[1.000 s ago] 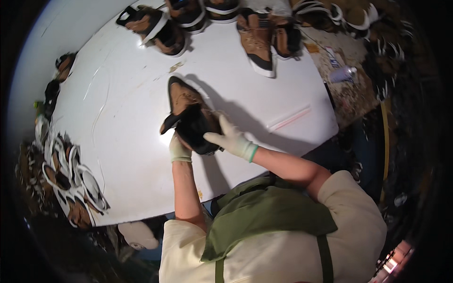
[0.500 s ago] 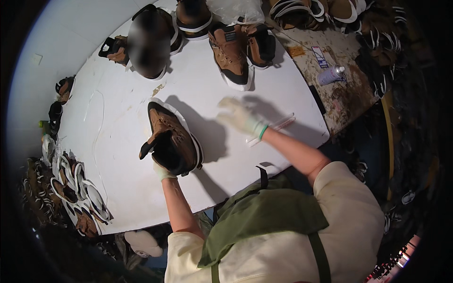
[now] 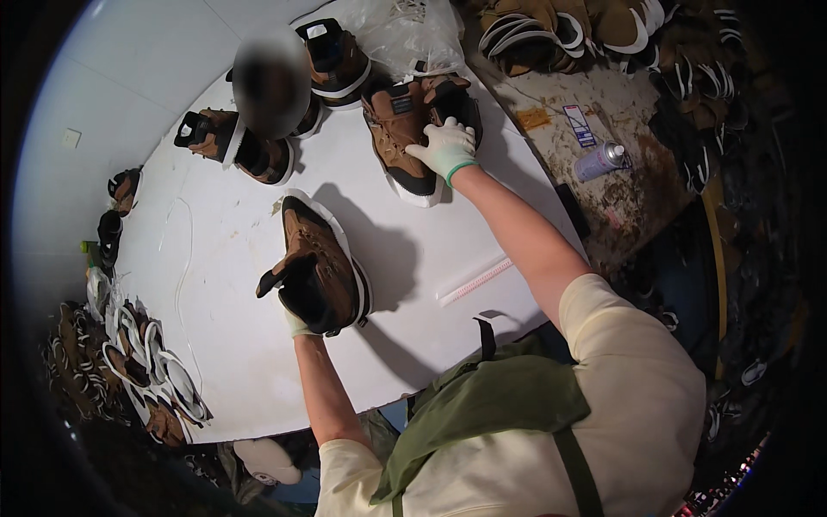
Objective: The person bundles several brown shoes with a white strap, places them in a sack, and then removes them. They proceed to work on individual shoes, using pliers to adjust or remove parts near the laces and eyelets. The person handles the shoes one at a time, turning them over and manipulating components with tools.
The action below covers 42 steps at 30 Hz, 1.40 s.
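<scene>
The left hand point(image 3: 299, 326) holds the brown shoe point(image 3: 308, 237) above the desk point(image 3: 250, 362), gripping fingers mostly hidden; white sole point(image 3: 336, 226) appears seated, bonding unverifiable. Right hand point(image 3: 450, 148) touches a standing shoe pair point(image 3: 396, 146); finger closure cannot be told.

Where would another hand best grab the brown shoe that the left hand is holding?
Probably around the toe of the brown shoe, coming from the right: the left hand occupies the heel end, the toe points away from the person, and the white sole edge faces right. The dark flap juts left, so that side looks more awkward.
</scene>
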### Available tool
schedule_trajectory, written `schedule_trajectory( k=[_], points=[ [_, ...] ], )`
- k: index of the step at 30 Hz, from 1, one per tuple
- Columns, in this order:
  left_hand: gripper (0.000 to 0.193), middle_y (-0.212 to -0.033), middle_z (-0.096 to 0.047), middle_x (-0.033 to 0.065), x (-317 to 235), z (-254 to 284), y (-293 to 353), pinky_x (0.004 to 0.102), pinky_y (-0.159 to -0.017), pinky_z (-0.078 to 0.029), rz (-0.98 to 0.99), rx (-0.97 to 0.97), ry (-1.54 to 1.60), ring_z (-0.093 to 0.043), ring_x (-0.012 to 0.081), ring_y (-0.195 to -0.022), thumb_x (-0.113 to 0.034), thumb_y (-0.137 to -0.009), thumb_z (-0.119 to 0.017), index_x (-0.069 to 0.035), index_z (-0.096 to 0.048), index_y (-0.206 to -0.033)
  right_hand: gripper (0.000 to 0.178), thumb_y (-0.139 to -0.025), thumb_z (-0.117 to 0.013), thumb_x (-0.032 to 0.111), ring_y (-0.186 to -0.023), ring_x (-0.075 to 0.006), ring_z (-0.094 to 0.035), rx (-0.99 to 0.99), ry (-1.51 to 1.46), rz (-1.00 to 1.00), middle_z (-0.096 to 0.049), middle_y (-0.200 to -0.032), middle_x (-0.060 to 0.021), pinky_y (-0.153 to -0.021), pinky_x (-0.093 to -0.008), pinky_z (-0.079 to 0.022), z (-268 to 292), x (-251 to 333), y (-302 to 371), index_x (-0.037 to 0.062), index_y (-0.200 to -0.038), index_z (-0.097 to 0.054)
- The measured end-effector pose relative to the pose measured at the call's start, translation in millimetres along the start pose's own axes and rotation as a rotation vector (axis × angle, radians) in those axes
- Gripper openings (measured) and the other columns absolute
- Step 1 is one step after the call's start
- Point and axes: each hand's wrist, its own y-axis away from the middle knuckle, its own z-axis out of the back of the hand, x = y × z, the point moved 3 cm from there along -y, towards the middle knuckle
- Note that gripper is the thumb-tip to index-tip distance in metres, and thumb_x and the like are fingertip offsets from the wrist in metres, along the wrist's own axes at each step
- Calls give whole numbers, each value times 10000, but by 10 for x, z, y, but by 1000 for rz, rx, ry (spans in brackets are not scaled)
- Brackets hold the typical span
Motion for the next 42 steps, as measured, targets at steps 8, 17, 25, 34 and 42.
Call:
schedule_trajectory(
  k=[8, 17, 25, 34, 42],
  points=[
    [333, -1199, -611, 78, -32, -459, -32, 302, -969, -463, 58, 64, 45, -590, 200, -1076, -146, -1005, -447, -3, -514, -1299, 269, -817, -636, 406, -948, -329, -586, -21, -16, 140, -567, -1042, -135, -863, -446, -427, -72, -428, 83, 178, -945, -701],
    [238, -1059, -659, 64, 364, 167, -573, 319, -845, -512, -126, 92, -505, -628, 189, -959, -149, -971, -477, -15, -598, -1126, 193, -839, -609, 215, -854, -366, -594, -43, -111, 204, -556, -962, -126, -753, -476, -485, 32, -766, 710, 245, -1011, -693],
    [383, -1265, -568, 76, -204, 44, -423, 316, -1010, -399, 10, -56, -20, -536, 221, -1142, -203, -993, -468, -47, -477, -1342, 266, -856, -613, 196, -908, -374, -595, 26, -14, 229, -560, -1047, -144, -780, -482, -491, 58, -840, 1374, 241, -1114, -665],
    [329, -1148, -637, 125, -1665, -750, 132, 308, -959, -440, -794, -538, -750, -588, 181, -1053, -147, -966, -528, 27, -565, -1242, 310, -863, -602, 155, -1003, -401, -580, -89, -14, 239, -545, -1220, -211, -835, -490, -481, 12, -899, 1292, 225, -1162, -638],
    [527, -1332, -523, 151, -1046, -3755, -741, 393, -985, -454, -1047, 166, -1618, -557, 339, -1147, -290, -825, -686, -78, -544, -1287, 323, -860, -606, 172, -1023, -383, -582, -216, -4, 260, -529, -1289, -183, -832, -491, -480, -63, -922, 964, 211, -1181, -623]
  ],
)
